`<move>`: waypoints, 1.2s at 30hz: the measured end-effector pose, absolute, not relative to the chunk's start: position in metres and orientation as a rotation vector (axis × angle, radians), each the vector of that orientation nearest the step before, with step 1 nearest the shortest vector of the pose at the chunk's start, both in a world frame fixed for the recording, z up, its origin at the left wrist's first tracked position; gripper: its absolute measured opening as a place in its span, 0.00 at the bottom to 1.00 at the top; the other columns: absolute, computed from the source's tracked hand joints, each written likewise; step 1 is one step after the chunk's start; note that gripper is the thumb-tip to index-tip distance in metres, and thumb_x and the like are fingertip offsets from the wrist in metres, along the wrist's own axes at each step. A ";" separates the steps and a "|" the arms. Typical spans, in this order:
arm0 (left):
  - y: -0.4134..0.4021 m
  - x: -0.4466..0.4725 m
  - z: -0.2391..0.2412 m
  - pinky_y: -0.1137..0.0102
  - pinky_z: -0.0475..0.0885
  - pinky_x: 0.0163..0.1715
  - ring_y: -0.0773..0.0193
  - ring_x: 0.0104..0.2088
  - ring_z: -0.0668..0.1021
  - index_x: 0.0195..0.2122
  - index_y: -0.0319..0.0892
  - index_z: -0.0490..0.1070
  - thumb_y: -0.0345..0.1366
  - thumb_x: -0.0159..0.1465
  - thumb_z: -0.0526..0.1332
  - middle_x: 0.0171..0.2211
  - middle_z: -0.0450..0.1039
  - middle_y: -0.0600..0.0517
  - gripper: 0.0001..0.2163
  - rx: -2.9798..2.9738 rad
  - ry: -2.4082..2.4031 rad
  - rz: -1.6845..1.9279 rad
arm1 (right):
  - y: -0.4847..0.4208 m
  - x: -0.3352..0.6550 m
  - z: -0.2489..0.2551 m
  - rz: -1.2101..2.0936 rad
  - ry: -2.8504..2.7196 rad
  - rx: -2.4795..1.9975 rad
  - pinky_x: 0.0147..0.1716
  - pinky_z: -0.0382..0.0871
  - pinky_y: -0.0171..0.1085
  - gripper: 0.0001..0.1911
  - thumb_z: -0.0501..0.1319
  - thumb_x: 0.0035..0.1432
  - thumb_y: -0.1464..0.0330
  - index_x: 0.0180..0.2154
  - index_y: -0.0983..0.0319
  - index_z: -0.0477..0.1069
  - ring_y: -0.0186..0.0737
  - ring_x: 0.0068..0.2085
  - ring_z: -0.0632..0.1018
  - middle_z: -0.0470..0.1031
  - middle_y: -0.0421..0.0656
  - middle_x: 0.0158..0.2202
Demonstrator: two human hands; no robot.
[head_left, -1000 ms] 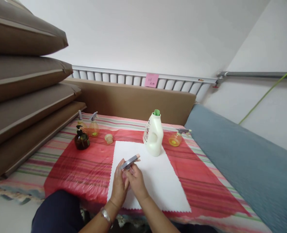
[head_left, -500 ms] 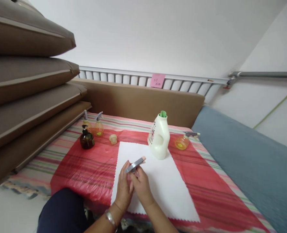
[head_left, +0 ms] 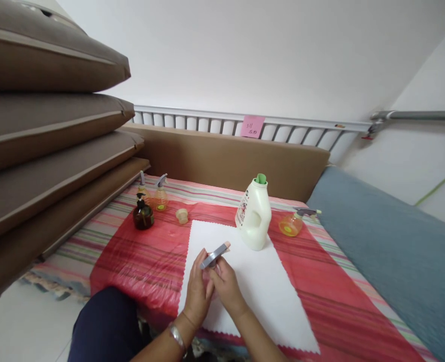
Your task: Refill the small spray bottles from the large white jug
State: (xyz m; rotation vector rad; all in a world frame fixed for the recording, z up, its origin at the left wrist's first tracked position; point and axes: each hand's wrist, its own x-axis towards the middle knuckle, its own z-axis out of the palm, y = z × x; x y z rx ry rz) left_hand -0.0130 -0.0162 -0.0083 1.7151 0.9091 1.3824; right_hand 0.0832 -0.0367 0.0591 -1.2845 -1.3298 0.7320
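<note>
Between my two hands is a spray bottle with a grey trigger head (head_left: 215,255) and a pale pinkish nozzle pointing away to the right. My left hand (head_left: 197,294) curls round it from the left. On the other side, my right hand (head_left: 227,289) has its fingers closed just below the head. Its body is mostly hidden by my palms. Beneath my hands lies a white sheet (head_left: 267,301) with a scalloped edge. A cream detergent jug (head_left: 255,221), uncapped with a green spout showing, stands upright on the sheet's far part.
Left of the sheet are a pale cap (head_left: 182,216), a dark pump bottle (head_left: 143,217) and two spray bottles (head_left: 161,198). Another spray bottle (head_left: 291,224) with yellow liquid stands right. Brown cushions (head_left: 57,120) are stacked left; a blue-grey surface (head_left: 388,251) borders the right.
The whole view has shifted slightly, so everything appears a little further right. My hands keep the same hold on the spray bottle.
</note>
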 end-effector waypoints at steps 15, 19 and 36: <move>-0.015 -0.014 -0.006 0.54 0.56 0.60 0.55 0.63 0.58 0.63 0.46 0.45 0.32 0.63 0.54 0.64 0.50 0.42 0.28 1.780 0.904 1.340 | -0.035 0.086 0.053 0.660 -1.305 -1.354 0.44 0.67 0.42 0.11 0.58 0.51 0.71 0.40 0.61 0.67 0.44 0.42 0.75 0.74 0.45 0.39; -0.014 -0.015 -0.004 0.53 0.54 0.61 0.54 0.63 0.57 0.63 0.45 0.45 0.30 0.61 0.54 0.64 0.50 0.42 0.30 1.800 0.922 1.334 | -0.034 0.091 0.056 0.713 -1.371 -1.292 0.45 0.67 0.42 0.15 0.56 0.53 0.73 0.44 0.62 0.68 0.43 0.44 0.74 0.74 0.46 0.42; -0.015 -0.012 -0.005 0.52 0.55 0.61 0.52 0.62 0.59 0.63 0.45 0.47 0.31 0.60 0.57 0.63 0.52 0.41 0.31 1.751 0.867 1.393 | -0.037 0.086 0.065 0.698 -1.312 -1.405 0.42 0.68 0.42 0.11 0.58 0.52 0.71 0.40 0.61 0.66 0.44 0.41 0.75 0.75 0.45 0.39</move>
